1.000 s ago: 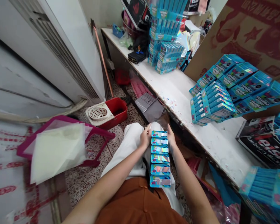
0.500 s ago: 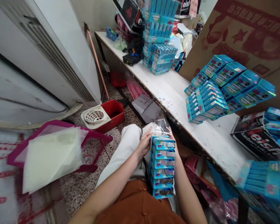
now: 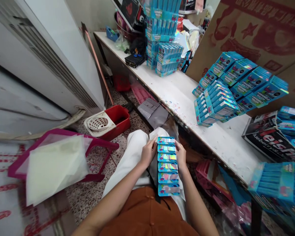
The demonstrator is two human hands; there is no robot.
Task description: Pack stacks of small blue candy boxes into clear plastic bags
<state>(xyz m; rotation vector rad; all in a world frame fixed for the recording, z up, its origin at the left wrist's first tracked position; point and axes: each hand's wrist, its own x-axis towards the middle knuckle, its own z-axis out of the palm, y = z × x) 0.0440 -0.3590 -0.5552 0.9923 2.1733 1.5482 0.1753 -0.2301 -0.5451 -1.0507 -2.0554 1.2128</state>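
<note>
A row of small blue boxes (image 3: 167,167) with shiny labels on their ends lies over my lap, between my two hands. My left hand (image 3: 148,152) grips the far left side, its fingers partly hidden behind the row. On the opposite side, my right hand (image 3: 181,155) presses against the far right edge with bent fingers. Clear plastic film (image 3: 170,126) shows just past the far end of the row; how far it wraps around the boxes I cannot tell.
A white table (image 3: 177,95) carries a tall stack of blue packs (image 3: 159,36), more packs (image 3: 243,78) and a black carton (image 3: 272,137). To the left, translucent sheets (image 3: 56,167) lie on a magenta stool (image 3: 102,144). Behind it stands a red mop bucket (image 3: 118,123).
The row of boxes has shifted slightly left and its near end has moved away from my body. Its side face no longer shows. Less plastic film stands up at the far end.
</note>
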